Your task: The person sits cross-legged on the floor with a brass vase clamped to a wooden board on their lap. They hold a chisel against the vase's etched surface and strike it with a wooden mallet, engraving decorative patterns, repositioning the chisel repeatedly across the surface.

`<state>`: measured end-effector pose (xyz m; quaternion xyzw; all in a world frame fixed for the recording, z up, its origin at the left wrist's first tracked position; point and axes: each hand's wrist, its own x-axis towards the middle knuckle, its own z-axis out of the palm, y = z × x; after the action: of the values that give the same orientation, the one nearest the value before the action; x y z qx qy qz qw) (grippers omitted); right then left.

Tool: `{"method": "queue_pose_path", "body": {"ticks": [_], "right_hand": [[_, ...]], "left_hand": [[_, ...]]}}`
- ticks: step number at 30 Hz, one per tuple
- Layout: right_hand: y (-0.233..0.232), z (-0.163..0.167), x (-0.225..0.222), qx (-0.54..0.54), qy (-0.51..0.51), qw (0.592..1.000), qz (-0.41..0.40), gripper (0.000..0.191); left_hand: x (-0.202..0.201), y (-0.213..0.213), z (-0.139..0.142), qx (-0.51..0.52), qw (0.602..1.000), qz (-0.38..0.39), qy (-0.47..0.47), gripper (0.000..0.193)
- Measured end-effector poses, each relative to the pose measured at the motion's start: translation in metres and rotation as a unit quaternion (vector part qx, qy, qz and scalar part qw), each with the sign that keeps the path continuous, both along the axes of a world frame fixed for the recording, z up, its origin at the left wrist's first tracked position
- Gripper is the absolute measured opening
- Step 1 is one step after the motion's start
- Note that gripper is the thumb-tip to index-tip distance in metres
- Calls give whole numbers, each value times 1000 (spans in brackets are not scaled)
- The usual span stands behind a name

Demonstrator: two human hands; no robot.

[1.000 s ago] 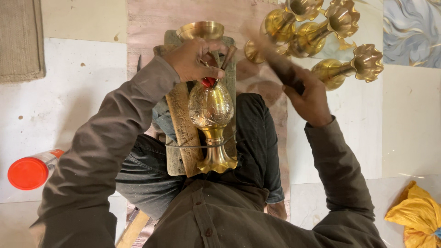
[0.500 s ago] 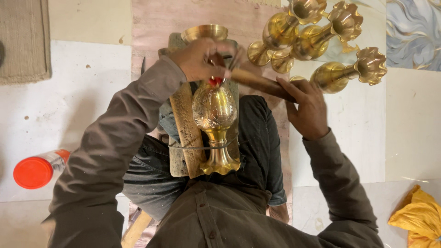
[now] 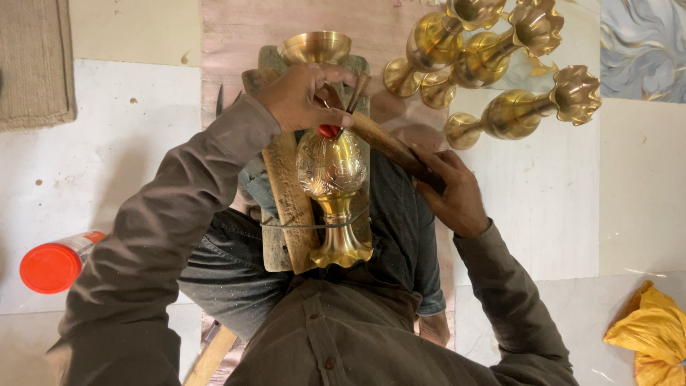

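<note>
Left hand: the left hand [image 3: 304, 96] is curling closed around a thin chisel-like punch [image 3: 355, 96], pinching it between fingers and thumb so the tool is tilting down toward the top of the brass vase.
Right hand: the right hand [image 3: 457, 196] is wrapping shut around the handle end of a wooden mallet [image 3: 389, 146], whose long shaft is slanting up and left until its far end is sitting just beside the punch.
Brass vase: the engraved brass vase [image 3: 334, 193] is lying along the person's lap with its flared foot pointing toward the body and its rounded belly, covered in fine cut patterns, facing up. A small red piece [image 3: 327, 131] is showing at its upper end, right under the left hand's fingers.
Support: the vase is resting on a worn wooden board [image 3: 286, 207], and a dark cord [image 3: 307, 225] is running across the vase's narrow stem and the board.
Bowl: a shallow brass bowl [image 3: 314, 46] is sitting at the far end of the board, beyond the left hand.
Finished pieces: a cluster of brass vases [image 3: 493, 64] with scalloped rims is lying on the floor to the upper right, well apart from the hands.
Floor items: a jar with a red lid [image 3: 53, 264] is lying on the pale floor at left; a yellow cloth [image 3: 650, 336] is bunching at the lower right corner.
</note>
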<state>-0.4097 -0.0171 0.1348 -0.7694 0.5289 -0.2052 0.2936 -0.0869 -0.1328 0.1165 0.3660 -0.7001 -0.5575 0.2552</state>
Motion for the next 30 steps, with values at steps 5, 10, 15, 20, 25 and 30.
{"method": "queue_pose_path", "body": {"ticks": [5, 10, 15, 20, 25, 30], "right_hand": [[-12, 5, -8, -2, 35, 999, 3, 59], [-29, 17, -15, -8, -84, 995, -49, 57], [-45, 27, -15, 73, -268, 958, -62, 61], [-48, 34, -16, -60, -55, 997, -19, 61], [-42, 32, -12, 39, -178, 981, -64, 62], [-38, 30, -14, 79, -336, 936, -74, 57]], "left_hand": [[1, -5, -2, -35, 999, -17, -3, 68], [-1, -5, 4, 13, 999, -1, -53, 71], [-2, -5, 10, 10, 999, -11, -50, 69], [-4, -7, 15, -10, 997, -45, -62, 62], [-8, -13, 19, 24, 992, -51, -109, 65], [-11, -18, 17, -3, 990, -80, -114, 65]]}}
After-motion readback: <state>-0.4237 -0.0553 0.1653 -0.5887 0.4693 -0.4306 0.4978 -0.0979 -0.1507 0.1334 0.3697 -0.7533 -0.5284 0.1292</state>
